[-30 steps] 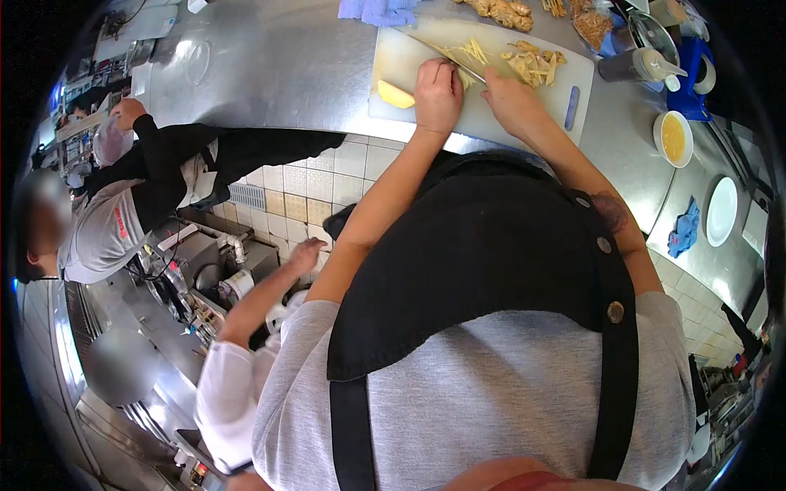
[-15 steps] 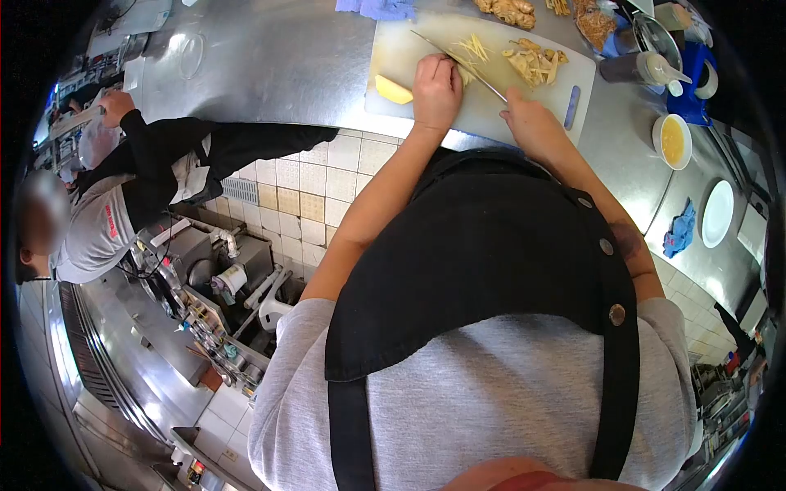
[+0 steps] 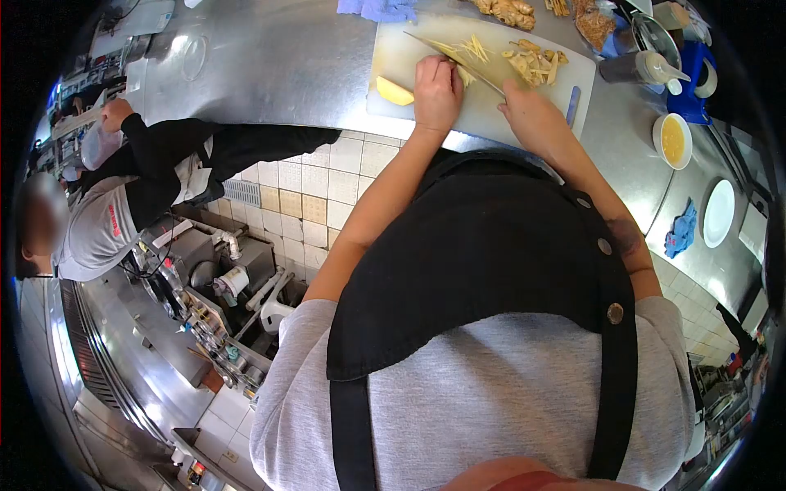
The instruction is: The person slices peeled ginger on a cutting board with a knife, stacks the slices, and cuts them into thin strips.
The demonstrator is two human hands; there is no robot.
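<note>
My right hand (image 3: pixel 534 119) is wrapped round the handle of a kitchen knife (image 3: pixel 458 60), whose long blade slants up to the left over the white cutting board (image 3: pixel 386 57). With curled fingers, my left hand (image 3: pixel 438 92) presses on ginger (image 3: pixel 466 76) beside the blade; most of that piece is hidden under the fingers. Thin ginger strips (image 3: pixel 475 47) lie just beyond the knife. A peeled yellow ginger slab (image 3: pixel 395 91) rests left of my left hand. Ginger trimmings (image 3: pixel 536 64) are heaped on the board's right side.
Unpeeled ginger root (image 3: pixel 509 11) sits behind the board, near a purple cloth (image 3: pixel 377 8). To the right are a squeeze bottle (image 3: pixel 634 69), a bowl of yellow liquid (image 3: pixel 673 141), a blue cloth (image 3: pixel 681 229) and a white plate (image 3: pixel 718 213). Another person (image 3: pixel 98 217) stands at left.
The knife and my right hand have shifted slightly up and to the left. My left hand stays on the ginger in almost the same place.
</note>
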